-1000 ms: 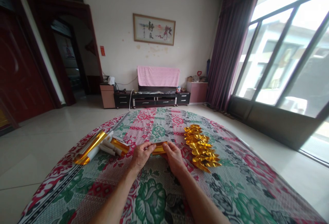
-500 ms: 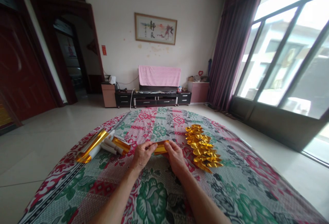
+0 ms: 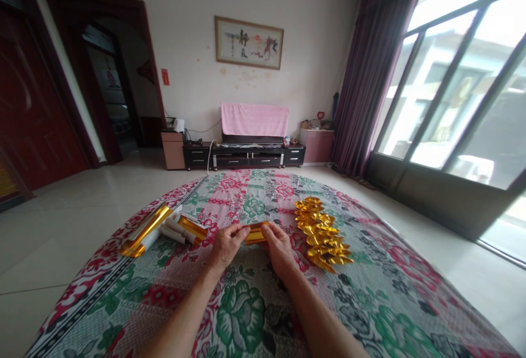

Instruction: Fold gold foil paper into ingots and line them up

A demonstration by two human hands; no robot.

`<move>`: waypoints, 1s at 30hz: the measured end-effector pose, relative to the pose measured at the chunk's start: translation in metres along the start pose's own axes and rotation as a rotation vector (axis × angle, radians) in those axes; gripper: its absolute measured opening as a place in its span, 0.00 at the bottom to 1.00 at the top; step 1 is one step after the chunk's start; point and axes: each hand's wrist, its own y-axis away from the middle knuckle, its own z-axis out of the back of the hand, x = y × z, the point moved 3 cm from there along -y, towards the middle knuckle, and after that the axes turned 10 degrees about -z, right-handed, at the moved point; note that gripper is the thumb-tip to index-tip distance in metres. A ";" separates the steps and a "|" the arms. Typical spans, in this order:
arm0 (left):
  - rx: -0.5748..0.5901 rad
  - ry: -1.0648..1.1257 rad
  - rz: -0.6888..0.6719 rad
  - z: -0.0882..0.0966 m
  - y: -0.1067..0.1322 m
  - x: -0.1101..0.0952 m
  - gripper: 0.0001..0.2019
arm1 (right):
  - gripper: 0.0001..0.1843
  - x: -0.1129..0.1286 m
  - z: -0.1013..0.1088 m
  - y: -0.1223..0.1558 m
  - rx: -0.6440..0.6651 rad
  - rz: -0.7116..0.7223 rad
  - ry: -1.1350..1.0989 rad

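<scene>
Between my hands is a small sheet of shiny gold foil paper (image 3: 255, 233), stretched level above the flowered cloth. My left hand (image 3: 226, 246) pinches its left end between thumb and fingers. At the other end, my right hand (image 3: 280, 244) grips it the same way, thumb on top. To the right, several folded gold paper ingots (image 3: 322, 233) lie in a row, their points overlapping. On the left lie loose gold-and-white foil sheets (image 3: 148, 227), partly curled, with more gold paper (image 3: 193, 229) beside them.
A round table or bed-like surface carries the flowered cloth (image 3: 240, 314) under everything. Beyond it stands a low black TV cabinet (image 3: 234, 161) with a pink towel (image 3: 255, 119) over the screen. A purple curtain (image 3: 361, 84) and windows are at right, a dark red door (image 3: 36, 90) at left.
Both hands keep their hold on the gold foil paper, almost unmoved. The whole view has shifted very slightly; the ingots and loose sheets lie as before.
</scene>
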 end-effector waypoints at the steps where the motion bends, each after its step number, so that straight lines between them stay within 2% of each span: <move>1: 0.000 -0.002 0.001 0.000 0.000 0.000 0.17 | 0.16 0.000 0.000 0.000 0.000 0.000 -0.002; 22: 0.001 0.033 -0.010 -0.001 0.002 0.000 0.15 | 0.15 -0.002 0.001 -0.001 0.006 0.002 -0.071; 30: 0.011 0.037 -0.017 -0.002 0.002 0.001 0.15 | 0.15 -0.001 0.001 -0.001 -0.006 -0.009 -0.028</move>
